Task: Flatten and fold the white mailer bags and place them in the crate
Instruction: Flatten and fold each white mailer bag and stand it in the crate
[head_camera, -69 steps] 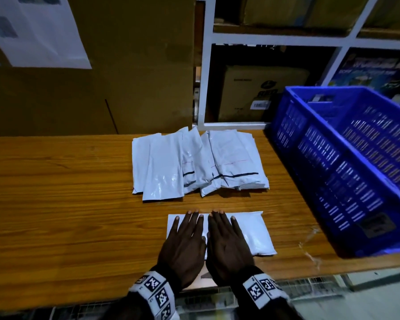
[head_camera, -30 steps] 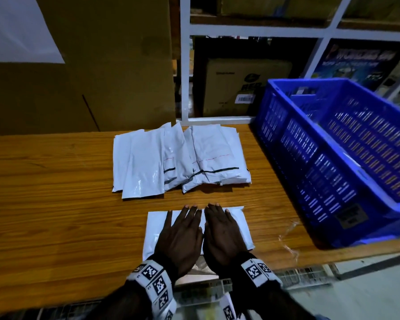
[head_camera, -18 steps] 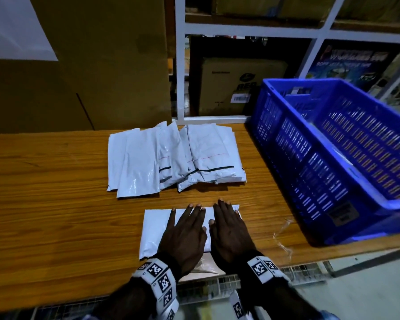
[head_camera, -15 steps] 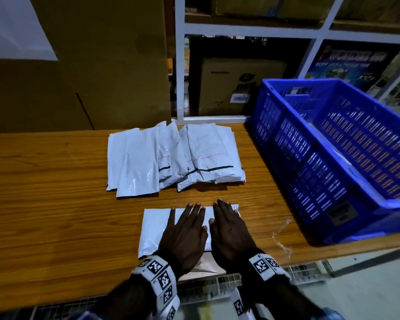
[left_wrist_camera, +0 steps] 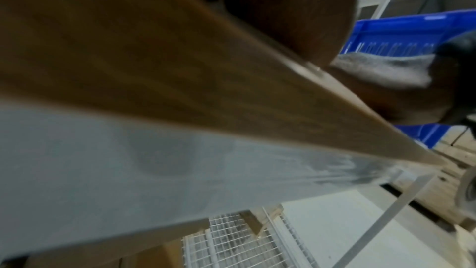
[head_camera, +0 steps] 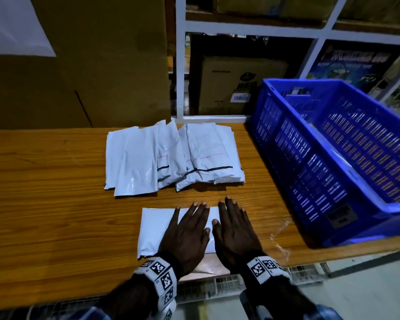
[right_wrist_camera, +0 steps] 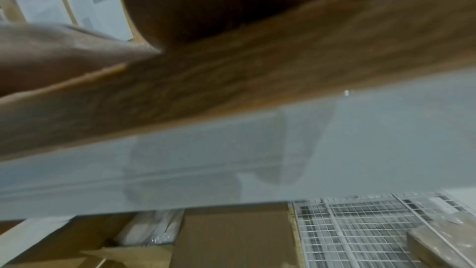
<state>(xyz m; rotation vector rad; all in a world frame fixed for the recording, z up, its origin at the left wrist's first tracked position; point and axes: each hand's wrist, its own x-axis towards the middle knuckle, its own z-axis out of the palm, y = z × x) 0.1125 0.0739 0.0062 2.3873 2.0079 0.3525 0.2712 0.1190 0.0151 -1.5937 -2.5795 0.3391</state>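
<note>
Pressing one white mailer bag (head_camera: pixel 156 227) flat at the counter's (head_camera: pixel 44 215) near edge, our left hand (head_camera: pixel 185 236) and right hand (head_camera: pixel 236 232) lie spread, fingers straight. At 12 o'clock waits a pile (head_camera: pixel 171 158) of perhaps six overlapping bags; the blue crate (head_camera: pixel 310 181) at 2 o'clock looks unfilled, so we judge most remains.

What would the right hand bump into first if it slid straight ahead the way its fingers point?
Probably the pile of white mailer bags, near its right end. The right hand points across bare table first; it's hard to judge exactly.
</note>
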